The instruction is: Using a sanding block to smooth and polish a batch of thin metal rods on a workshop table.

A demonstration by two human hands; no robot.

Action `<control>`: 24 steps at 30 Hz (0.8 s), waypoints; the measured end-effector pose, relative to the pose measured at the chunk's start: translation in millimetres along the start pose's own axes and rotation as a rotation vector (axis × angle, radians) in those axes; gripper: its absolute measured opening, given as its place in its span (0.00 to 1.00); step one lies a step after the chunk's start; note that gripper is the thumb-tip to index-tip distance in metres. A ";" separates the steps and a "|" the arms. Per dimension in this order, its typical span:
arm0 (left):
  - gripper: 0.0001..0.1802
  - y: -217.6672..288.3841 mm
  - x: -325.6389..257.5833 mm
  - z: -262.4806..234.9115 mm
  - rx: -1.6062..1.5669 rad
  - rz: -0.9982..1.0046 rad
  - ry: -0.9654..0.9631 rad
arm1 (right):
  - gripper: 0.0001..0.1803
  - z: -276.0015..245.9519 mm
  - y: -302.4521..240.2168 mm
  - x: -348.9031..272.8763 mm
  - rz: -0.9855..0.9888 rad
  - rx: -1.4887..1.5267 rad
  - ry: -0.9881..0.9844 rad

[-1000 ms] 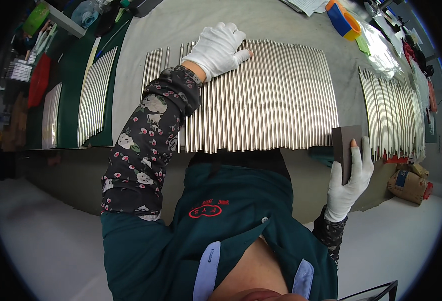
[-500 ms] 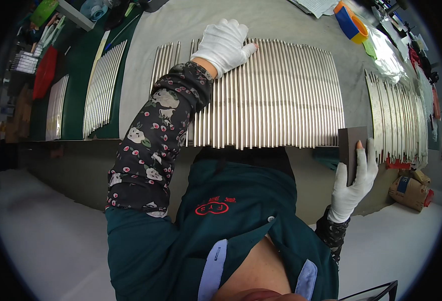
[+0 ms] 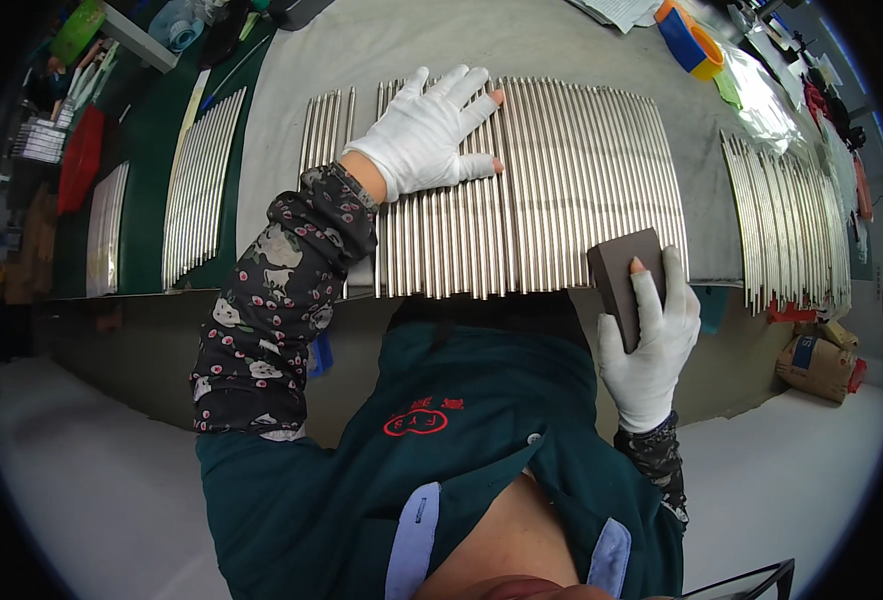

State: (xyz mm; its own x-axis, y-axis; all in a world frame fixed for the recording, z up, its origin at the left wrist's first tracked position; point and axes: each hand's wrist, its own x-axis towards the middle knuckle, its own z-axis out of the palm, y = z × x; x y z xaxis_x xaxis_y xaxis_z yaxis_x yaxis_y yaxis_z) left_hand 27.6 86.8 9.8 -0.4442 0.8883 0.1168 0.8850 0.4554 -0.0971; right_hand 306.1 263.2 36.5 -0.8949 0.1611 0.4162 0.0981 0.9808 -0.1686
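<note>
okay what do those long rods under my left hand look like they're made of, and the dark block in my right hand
The rods look like metal, perhaps steel, with a bright satin finish: silvery, even stripes of reflected light. The block in the right hand looks like a dull dark grey-brown foam or abrasive pad: matt, no shine, squared edges. The left hand lies flat on the rods in a white fabric glove.

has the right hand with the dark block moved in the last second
Yes, slightly. The right hand holds the dark sanding block closer to the near ends of the metal rods, now overlapping the table's near edge rather than hanging below it.
</note>
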 end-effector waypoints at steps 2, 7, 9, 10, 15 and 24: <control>0.49 -0.1 0.3 1.8 0.004 -0.005 0.003 | 0.39 -1.1 -4.4 2.0 0.013 -0.013 -0.036; 0.50 1.0 0.7 -1.8 -0.007 -0.017 -0.017 | 0.44 -7.6 -9.0 5.0 0.005 -0.030 -0.133; 0.50 -0.5 -0.9 -3.1 -0.010 -0.025 -0.024 | 0.44 -13.9 -23.0 6.6 -0.002 0.008 -0.145; 0.50 -2.4 -1.2 -3.6 -0.048 -0.038 -0.009 | 0.44 -16.8 -32.4 8.0 -0.003 0.053 -0.159; 0.49 -5.8 -0.2 -0.1 -0.043 -0.069 -0.026 | 0.42 -15.3 -60.1 14.2 -0.090 0.102 -0.199; 0.47 -1.3 -2.4 -3.6 -0.029 -0.096 -0.044 | 0.40 -6.1 -77.7 18.5 -0.140 0.029 -0.220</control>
State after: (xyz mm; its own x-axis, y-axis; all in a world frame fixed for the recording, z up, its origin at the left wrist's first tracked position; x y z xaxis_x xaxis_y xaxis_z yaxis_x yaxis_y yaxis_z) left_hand 28.0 83.9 13.2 -0.5322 0.8427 0.0811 0.8414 0.5371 -0.0593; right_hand 284.6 190.6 62.8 -0.9723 -0.0067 0.2334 -0.0428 0.9878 -0.1499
